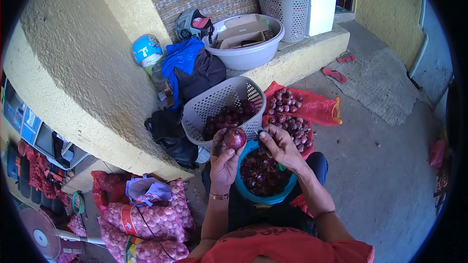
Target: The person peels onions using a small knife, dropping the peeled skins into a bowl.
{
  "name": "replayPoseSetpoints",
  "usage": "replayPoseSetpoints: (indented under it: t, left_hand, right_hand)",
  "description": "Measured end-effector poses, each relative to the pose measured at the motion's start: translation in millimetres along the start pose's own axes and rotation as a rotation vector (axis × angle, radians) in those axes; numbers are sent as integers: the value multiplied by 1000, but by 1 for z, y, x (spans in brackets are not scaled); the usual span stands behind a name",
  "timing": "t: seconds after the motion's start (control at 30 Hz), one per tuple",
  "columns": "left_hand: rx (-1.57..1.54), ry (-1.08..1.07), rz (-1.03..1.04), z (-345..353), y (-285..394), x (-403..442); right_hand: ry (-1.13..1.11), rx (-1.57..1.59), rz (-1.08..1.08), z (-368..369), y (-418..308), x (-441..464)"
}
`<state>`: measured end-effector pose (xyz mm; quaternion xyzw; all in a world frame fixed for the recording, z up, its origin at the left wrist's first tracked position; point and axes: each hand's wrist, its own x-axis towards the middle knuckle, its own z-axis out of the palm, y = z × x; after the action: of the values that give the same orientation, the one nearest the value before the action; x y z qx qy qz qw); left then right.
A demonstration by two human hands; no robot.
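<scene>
My left hand (225, 163) is closed round a red onion (235, 138), held up above the blue basin (238, 185). Just to its right, my right hand (282, 148) is closed, thumb toward the onion but apart from it. A green end (282, 167) shows under that palm and a pale tip shows by the thumb; it looks like a small knife, mostly hidden by the fingers. Loose onion skins (263, 173) fill the basin between my legs. Beyond my hands, a grey perforated basket (195, 109) holds several red onions (229, 117).
A red mesh sack (317, 107) lies open on the right with many onions (292, 124). Full sacks (146, 221) lie at lower left, near a fan (41, 236). A white tub (243, 58) and tall basket (287, 14) stand on the ledge. Slippers (335, 75) lie on the floor.
</scene>
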<state>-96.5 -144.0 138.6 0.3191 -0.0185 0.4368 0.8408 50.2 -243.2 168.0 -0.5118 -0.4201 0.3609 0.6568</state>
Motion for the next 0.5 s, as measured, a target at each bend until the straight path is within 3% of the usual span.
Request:
replayPoseSetpoints:
  t: [0.03,0.13,0.5]
  left_hand:
    - [18,-9,6,1,0,0]
    - [34,-13,9,-1,-1,-1]
    - [81,-16,26,3,0,-2]
  right_hand:
    - [2,-1,-1,3,-2,2]
    - [-5,-193,-290,11,-3,5]
    - [-60,-269,-152,16,-4,-1]
